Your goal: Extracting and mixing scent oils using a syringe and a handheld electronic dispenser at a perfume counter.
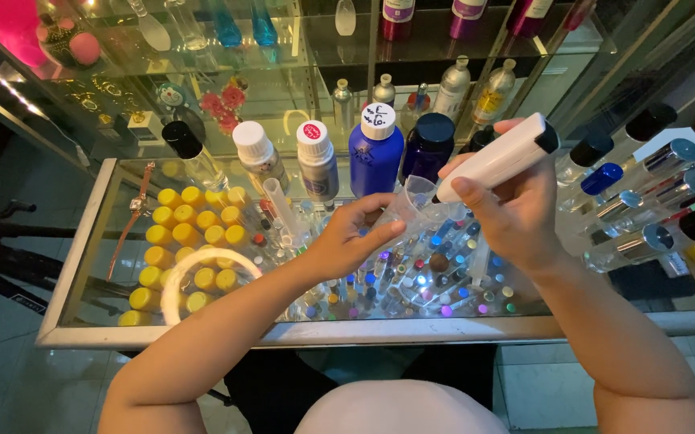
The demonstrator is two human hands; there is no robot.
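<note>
Presently right hand (516,213) grips tilted white bottle (496,159) mid-body; left hand (351,237) pinches clear funnel (412,201), probably light, slippery, thin-walled.

I tilt a white bottle (498,158) in my right hand (516,213), its black base end up and to the right, its narrow end angled down and to the left into the mouth of a small clear cup (408,201). The bottle is a smooth, slim cylinder, held between my thumb and fingers about its middle. My left hand (347,241) pinches the cup by its lower side, holding it above a glass counter (412,329). The cup is see-through and flares wider toward its rim.
</note>
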